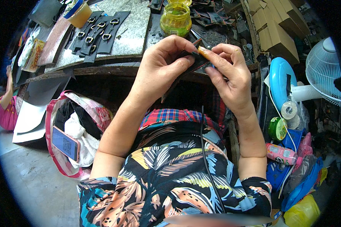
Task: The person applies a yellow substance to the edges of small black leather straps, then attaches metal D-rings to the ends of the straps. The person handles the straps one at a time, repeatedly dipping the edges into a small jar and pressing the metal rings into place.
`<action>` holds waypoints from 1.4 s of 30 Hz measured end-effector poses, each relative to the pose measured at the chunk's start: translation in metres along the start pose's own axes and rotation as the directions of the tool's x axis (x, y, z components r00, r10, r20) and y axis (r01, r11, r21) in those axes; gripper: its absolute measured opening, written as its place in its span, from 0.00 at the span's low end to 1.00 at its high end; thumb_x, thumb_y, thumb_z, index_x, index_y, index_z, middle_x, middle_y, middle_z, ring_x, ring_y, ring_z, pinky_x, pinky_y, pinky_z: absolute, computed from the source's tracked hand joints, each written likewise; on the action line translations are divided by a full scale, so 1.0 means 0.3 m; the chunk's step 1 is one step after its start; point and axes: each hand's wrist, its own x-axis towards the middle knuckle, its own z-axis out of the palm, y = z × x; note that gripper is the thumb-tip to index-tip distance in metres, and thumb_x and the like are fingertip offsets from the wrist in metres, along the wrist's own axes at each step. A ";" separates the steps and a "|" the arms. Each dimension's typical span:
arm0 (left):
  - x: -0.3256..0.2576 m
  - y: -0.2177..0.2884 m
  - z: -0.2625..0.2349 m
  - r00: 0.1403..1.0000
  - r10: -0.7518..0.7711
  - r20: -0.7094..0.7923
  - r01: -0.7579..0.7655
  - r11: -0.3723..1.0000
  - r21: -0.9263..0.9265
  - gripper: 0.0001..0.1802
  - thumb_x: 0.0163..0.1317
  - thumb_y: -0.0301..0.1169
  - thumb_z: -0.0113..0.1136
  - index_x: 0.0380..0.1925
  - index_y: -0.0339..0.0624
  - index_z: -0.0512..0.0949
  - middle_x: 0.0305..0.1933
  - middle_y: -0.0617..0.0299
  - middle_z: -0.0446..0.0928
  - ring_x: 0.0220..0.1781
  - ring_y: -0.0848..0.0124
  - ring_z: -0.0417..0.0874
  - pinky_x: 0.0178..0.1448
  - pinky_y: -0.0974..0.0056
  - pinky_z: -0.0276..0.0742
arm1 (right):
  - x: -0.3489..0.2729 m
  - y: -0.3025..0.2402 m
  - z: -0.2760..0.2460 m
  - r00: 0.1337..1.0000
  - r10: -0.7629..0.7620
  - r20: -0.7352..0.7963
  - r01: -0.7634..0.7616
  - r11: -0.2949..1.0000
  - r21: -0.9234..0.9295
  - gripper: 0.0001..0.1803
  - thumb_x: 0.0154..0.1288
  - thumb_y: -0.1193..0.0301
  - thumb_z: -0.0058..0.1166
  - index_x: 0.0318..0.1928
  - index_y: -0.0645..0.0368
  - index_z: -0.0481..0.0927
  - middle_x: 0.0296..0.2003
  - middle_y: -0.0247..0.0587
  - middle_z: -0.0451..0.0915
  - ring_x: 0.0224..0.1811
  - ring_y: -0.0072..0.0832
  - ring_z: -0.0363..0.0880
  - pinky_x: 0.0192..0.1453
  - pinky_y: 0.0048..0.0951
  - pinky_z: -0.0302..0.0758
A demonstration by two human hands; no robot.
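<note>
Dark strip (181, 77), held up before the near edge of the workbench (102, 71), slanting down to the left from the fingertips. Pinched between thumb and fingers of the left hand (161, 64). Met near the upper end by the index fingertip of the right hand (233, 73), smeared yellow-brown; thumb held lower, apart from that fingertip; cannot tell of any grip there. Just beyond the hands, an open glass jar (176, 20) with yellow-green contents and a pale label, too small to read. Left on the workbench, black straps (110, 29) with metal buckles; farther left, a yellow-and-white packet (35, 55) with bold red lettering. Lower left, a pink-trimmed bag (89, 101) with pink lettering on the side, holding a phone (65, 143) with a square code on the screen. At right, below a white fan (324, 62), a round green tub (277, 128) with a printed face and a pink bottle (281, 154) with a printed label.
</note>
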 end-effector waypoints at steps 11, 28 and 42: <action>0.002 -0.026 0.000 0.998 -0.062 -0.027 0.056 0.981 -0.184 0.21 0.63 0.22 0.66 0.51 0.40 0.67 0.46 0.58 0.79 0.48 0.77 0.81 0.54 0.71 0.79 | -0.015 0.063 0.023 1.000 0.027 0.017 -0.030 0.956 0.293 0.20 0.68 0.62 0.58 0.57 0.52 0.84 0.59 0.42 0.73 0.56 0.35 0.73 0.66 0.39 0.65; 0.003 0.007 -0.015 0.980 -0.192 0.045 0.197 0.963 -0.184 0.29 0.63 0.21 0.65 0.62 0.36 0.65 0.48 0.52 0.83 0.51 0.71 0.83 0.59 0.68 0.78 | 0.003 0.031 -0.026 0.991 -0.133 0.006 0.128 0.939 -0.319 0.28 0.69 0.40 0.46 0.56 0.42 0.85 0.71 0.42 0.66 0.75 0.46 0.56 0.77 0.63 0.42; 0.024 0.046 -0.056 0.951 -0.309 -0.010 0.287 0.893 -0.348 0.25 0.62 0.19 0.64 0.59 0.37 0.69 0.41 0.62 0.81 0.43 0.78 0.83 0.50 0.73 0.81 | 0.044 0.043 -0.027 0.967 -0.232 0.102 0.252 0.835 -0.489 0.36 0.68 0.31 0.35 0.50 0.38 0.89 0.68 0.41 0.70 0.74 0.46 0.59 0.78 0.64 0.34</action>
